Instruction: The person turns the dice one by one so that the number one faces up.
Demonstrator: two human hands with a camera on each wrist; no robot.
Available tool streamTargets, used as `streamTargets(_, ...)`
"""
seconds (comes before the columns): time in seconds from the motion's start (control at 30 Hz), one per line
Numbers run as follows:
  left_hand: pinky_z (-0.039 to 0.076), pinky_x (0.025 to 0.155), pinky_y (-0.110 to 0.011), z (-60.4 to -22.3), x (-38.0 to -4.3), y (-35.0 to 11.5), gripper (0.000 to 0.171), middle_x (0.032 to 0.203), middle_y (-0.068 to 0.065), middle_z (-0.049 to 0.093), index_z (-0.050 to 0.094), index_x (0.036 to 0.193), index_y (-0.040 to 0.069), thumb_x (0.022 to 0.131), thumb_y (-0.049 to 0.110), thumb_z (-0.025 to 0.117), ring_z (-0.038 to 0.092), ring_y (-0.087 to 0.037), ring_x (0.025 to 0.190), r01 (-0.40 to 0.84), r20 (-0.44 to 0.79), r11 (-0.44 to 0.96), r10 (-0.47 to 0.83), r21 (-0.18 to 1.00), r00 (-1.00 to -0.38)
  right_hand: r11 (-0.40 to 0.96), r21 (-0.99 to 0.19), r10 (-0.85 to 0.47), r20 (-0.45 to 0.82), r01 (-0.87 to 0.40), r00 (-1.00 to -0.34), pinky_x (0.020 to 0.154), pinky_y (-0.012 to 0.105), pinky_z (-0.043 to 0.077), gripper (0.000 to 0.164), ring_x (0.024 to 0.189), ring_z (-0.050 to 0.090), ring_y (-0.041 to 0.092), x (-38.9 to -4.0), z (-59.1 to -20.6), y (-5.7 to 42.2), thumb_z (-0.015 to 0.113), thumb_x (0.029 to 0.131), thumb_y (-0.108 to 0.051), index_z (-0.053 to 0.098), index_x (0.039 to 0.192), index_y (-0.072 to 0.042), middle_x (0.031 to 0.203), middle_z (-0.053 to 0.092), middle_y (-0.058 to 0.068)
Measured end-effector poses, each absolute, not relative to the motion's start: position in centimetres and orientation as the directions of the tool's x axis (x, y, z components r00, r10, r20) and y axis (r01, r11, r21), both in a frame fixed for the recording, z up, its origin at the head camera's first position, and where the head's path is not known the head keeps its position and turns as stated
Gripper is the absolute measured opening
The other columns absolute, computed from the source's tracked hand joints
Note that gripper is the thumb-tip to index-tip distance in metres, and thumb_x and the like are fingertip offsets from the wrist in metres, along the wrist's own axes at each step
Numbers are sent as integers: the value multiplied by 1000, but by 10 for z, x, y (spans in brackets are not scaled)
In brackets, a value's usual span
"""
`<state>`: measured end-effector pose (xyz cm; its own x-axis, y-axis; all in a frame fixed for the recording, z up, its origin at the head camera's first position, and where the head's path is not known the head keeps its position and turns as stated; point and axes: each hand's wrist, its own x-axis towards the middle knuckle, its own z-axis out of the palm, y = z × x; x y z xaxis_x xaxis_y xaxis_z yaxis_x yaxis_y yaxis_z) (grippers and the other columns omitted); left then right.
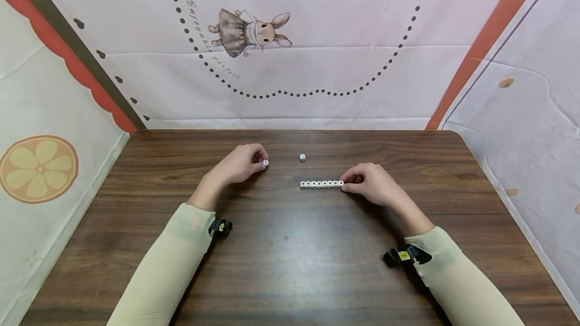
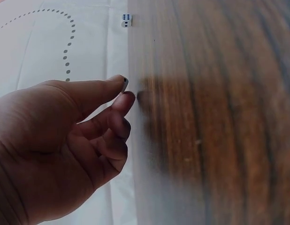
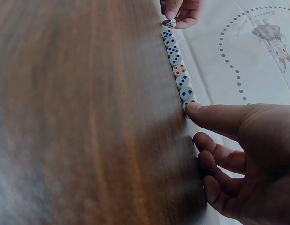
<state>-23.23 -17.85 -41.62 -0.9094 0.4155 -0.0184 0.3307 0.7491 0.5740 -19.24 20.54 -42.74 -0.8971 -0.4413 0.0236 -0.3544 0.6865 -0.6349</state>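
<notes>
My left hand [image 1: 242, 164] pinches a white die [image 1: 265, 163] between thumb and fingertips, left of the row. The left wrist view shows only an edge of this die [image 2: 125, 85]. A straight row of several white dice [image 1: 319, 184] lies on the table, sides touching, each with one large pip on top. At its right end my right hand [image 1: 371, 183] holds the last die [image 3: 188, 104] between thumb and index finger. The index finger is hidden in the right wrist view. One loose die [image 1: 302, 157] sits behind the row, apart from both hands.
The brown wood-grain table [image 1: 290, 255] ends at a patterned white cloth [image 1: 335, 109] at the back. More cloth hangs on both sides. Each forearm wears a small black camera, the left one [image 1: 220, 227] and the right one [image 1: 405, 256], just above the tabletop.
</notes>
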Motion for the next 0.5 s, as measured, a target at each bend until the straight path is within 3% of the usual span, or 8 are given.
streamTargets(0.5,47,83,-39,-418,-234,-181,6,91,-3,67,69,105,7,101,9,71,61,-19,86,306,-47,762,402,571,-914,684,-634,-446,27,-360,-895,73,35,49,9,78,61,13,-192,-427,205,84,93,-17,82,101,-14,86,71,-6)
